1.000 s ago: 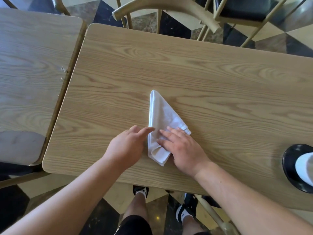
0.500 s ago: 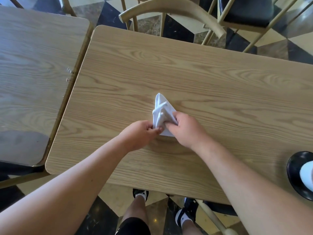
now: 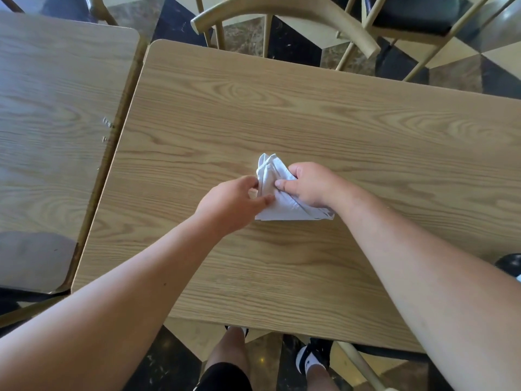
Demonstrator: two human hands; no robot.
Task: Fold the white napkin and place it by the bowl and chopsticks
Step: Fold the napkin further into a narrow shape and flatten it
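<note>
The white napkin (image 3: pixel 277 206) is folded into a small triangle near the middle of the wooden table (image 3: pixel 310 122), its point raised off the surface. My left hand (image 3: pixel 235 204) pinches the napkin's left edge between thumb and fingers. My right hand (image 3: pixel 308 183) grips its right side and upper folds. A sliver of the black bowl (image 3: pixel 511 263) shows at the right edge, mostly behind my right forearm. No chopsticks are in view.
A second wooden table (image 3: pixel 56 122) stands close on the left with a narrow gap between. Tan chairs (image 3: pixel 282 12) stand beyond the far edge. My legs and shoes (image 3: pixel 313 359) show below the near edge on a checkered floor.
The napkin went from a long flat triangle to a shorter, thicker folded shape. Both hands moved from pressing its near end to gripping its sides and lifting its point.
</note>
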